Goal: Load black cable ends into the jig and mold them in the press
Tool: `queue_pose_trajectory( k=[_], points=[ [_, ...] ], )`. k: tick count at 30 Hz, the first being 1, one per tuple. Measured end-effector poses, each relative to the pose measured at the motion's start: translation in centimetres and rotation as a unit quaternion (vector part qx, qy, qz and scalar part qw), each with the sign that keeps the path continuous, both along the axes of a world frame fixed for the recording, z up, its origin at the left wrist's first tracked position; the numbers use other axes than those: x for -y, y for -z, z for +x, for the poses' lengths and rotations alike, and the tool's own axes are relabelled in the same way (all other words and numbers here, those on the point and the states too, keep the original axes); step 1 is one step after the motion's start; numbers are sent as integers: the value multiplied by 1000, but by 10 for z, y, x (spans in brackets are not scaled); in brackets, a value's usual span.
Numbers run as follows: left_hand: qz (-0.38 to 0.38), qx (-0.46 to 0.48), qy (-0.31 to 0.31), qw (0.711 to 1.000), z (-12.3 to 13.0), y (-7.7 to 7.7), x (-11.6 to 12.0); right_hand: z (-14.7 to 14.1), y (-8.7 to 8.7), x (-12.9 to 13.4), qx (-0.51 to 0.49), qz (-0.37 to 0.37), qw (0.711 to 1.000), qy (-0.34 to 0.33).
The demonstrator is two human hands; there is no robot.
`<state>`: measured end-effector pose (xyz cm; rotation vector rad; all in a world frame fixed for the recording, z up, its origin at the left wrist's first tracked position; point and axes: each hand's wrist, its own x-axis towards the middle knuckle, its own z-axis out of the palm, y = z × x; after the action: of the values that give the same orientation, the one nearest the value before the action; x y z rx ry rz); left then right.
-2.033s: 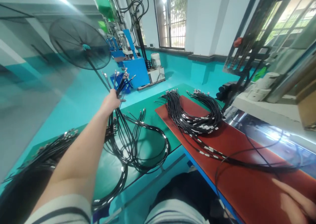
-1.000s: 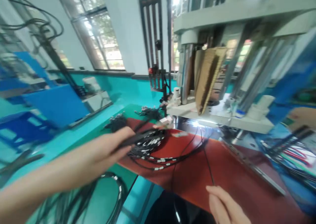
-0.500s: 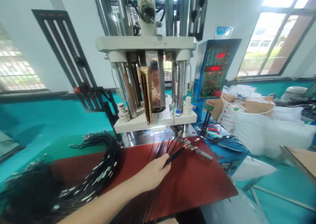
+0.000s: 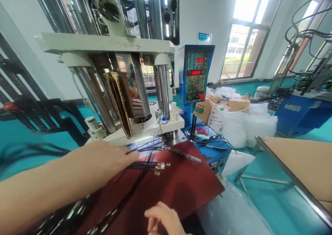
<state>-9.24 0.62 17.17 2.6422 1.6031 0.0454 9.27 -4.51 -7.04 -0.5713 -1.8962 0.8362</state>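
My left hand [image 4: 110, 159] reaches across from the left, closed around a bunch of black cables [image 4: 145, 165]. Small metallic and clear connectors stick out past its fingertips, and blurred cable lengths trail off behind the wrist. My right hand [image 4: 166, 218] is low at the front edge, fingers loosely bent and apart, with nothing visible in it. More black cables [image 4: 129, 193] run over the dark red board [image 4: 186, 190] between the hands. A grey metal bar [image 4: 185, 154] lies on the board's far right part, beyond the left fingertips.
A press with steel columns and a white lower plate [image 4: 153, 131] stands behind the board. Folded cardboard [image 4: 120, 105] leans in it. To its right are a blue control box [image 4: 195, 74], white sacks [image 4: 234, 129] and a cardboard-topped table [image 4: 303, 166]. Cable bundles [image 4: 70, 210] lie lower left.
The view has turned right. My left hand, still gripping cables, has swung left across the board, and the connectors now point right. My right hand has risen into view at the bottom.
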Motion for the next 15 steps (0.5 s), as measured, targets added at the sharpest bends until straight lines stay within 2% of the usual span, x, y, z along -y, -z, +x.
queue_pose_trajectory(
  k=[2, 5, 10, 13, 15],
  points=[
    [-23, -84, 64, 994, 6, 14, -5, 4, 0, -4, -28, 22, 999, 12],
    [-35, -118, 112, 986, 24, 61, -6, 16, -2, -3, -9, 68, 997, 33],
    [-62, -104, 120, 985, 56, 146, -8, 39, -4, -2, 72, 63, 995, 37],
    [-52, -95, 107, 988, 63, 180, -10, 48, -1, -4, 86, 35, 994, 48],
    [-16, -63, 79, 995, 63, 193, -12, 50, 3, -5, 80, 10, 996, 44]
  ],
)
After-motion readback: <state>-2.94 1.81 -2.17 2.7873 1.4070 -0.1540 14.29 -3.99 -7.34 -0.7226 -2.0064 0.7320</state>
